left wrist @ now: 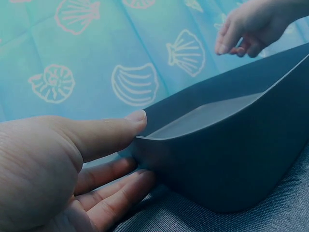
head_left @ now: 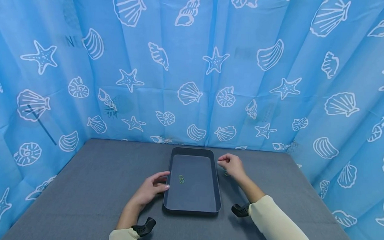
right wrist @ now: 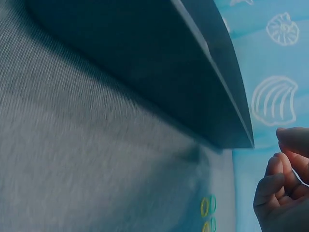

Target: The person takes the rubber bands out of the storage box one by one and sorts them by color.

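Now our left hand (head_left: 149, 190) grips the tray (head_left: 193, 199) on its left; we can't tell whether our right hand (head_left: 233, 165) holds anything. Thin rings (head_left: 181, 179) inside and right of it look light, bendy, best pinched by the edge.
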`<state>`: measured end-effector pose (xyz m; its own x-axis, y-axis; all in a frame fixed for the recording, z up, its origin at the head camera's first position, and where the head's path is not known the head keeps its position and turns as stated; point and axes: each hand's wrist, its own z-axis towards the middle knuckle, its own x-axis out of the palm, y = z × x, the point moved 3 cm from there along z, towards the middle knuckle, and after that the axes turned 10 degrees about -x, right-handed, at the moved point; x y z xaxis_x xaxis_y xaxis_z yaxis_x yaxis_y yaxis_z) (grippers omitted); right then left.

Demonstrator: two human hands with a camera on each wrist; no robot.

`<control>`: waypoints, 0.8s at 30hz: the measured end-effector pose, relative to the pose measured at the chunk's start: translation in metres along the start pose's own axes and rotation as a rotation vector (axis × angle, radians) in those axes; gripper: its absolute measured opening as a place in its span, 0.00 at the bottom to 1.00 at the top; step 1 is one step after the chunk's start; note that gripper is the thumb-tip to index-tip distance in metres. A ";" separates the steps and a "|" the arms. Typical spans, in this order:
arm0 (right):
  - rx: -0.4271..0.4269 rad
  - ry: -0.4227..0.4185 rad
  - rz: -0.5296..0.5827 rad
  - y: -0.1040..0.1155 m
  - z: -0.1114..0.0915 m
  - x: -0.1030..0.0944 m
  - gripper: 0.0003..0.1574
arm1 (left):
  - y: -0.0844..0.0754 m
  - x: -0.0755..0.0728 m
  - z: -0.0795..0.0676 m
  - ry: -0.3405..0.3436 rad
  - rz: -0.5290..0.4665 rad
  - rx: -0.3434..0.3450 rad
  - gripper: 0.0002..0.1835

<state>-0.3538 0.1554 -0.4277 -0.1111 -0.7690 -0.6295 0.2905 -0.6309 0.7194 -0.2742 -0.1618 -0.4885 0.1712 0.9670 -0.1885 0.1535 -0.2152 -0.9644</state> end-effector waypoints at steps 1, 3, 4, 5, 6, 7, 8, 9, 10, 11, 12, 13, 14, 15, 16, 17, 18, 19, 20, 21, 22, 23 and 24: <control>-0.003 0.003 0.003 0.003 0.001 0.002 0.05 | 0.000 0.000 0.000 -0.001 0.001 0.000 0.27; -0.017 0.020 0.007 0.008 0.002 0.007 0.04 | 0.000 0.000 0.000 0.000 -0.003 -0.001 0.27; -0.022 0.029 0.010 0.010 0.003 0.010 0.04 | 0.000 0.000 0.000 0.000 -0.005 -0.001 0.27; -0.027 0.039 0.014 0.012 0.004 0.013 0.04 | 0.000 0.000 0.000 0.001 -0.007 -0.002 0.27; -0.034 0.049 0.016 0.014 0.004 0.015 0.04 | 0.000 0.000 0.000 0.002 -0.009 -0.002 0.27; -0.041 0.057 0.017 0.017 0.005 0.018 0.04 | 0.000 0.000 0.000 0.002 -0.011 -0.002 0.27; -0.049 0.067 0.017 0.018 0.006 0.020 0.04 | 0.000 0.000 0.000 0.002 -0.013 -0.003 0.27; -0.053 0.075 0.021 0.020 0.007 0.022 0.03 | 0.000 0.000 0.000 0.002 -0.013 -0.002 0.26; -0.058 0.086 0.026 0.022 0.007 0.024 0.04 | 0.000 0.001 0.000 0.003 -0.013 -0.002 0.26; -0.067 0.099 0.031 0.024 0.007 0.026 0.03 | 0.000 0.001 0.000 0.003 -0.012 -0.002 0.26; -0.076 0.113 0.036 0.026 0.007 0.028 0.03 | 0.000 0.001 0.000 0.004 -0.011 -0.002 0.26; -0.082 0.128 0.042 0.027 0.007 0.030 0.03 | 0.000 0.001 0.000 0.004 -0.012 -0.001 0.26; -0.085 0.146 0.051 0.029 0.007 0.033 0.03 | 0.000 0.001 0.000 0.004 -0.013 -0.002 0.26; -0.089 0.162 0.060 0.031 0.007 0.035 0.03 | 0.000 0.001 0.000 0.004 -0.014 -0.003 0.26; -0.093 0.178 0.067 0.032 0.008 0.037 0.03 | 0.000 0.002 0.001 0.005 -0.014 -0.006 0.26; -0.096 0.194 0.075 0.033 0.008 0.039 0.02 | 0.000 0.002 0.001 0.006 -0.015 -0.008 0.26; -0.095 0.212 0.086 0.034 0.009 0.041 0.02 | 0.000 0.002 0.001 0.008 -0.017 -0.011 0.27; -0.097 0.230 0.096 0.036 0.009 0.043 0.02 | 0.000 0.002 0.001 0.010 -0.014 -0.006 0.27; -0.105 0.251 0.105 0.037 0.010 0.045 0.03 | 0.000 0.002 0.001 0.011 -0.016 -0.009 0.27; -0.115 0.273 0.113 0.039 0.010 0.048 0.04 | 0.000 0.002 0.001 0.013 -0.017 -0.009 0.27; -0.125 0.296 0.123 0.040 0.011 0.050 0.05 | 0.001 0.002 0.001 0.014 -0.018 -0.011 0.27; -0.133 0.320 0.135 0.041 0.012 0.052 0.06 | 0.001 0.002 0.001 0.014 -0.020 -0.010 0.27; -0.143 0.348 0.145 0.042 0.012 0.055 0.07 | 0.001 0.001 0.001 0.013 -0.020 -0.010 0.27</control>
<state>-0.3590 0.0854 -0.4280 0.2617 -0.7527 -0.6041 0.4118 -0.4790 0.7753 -0.2751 -0.1606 -0.4897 0.1807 0.9693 -0.1668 0.1670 -0.1974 -0.9660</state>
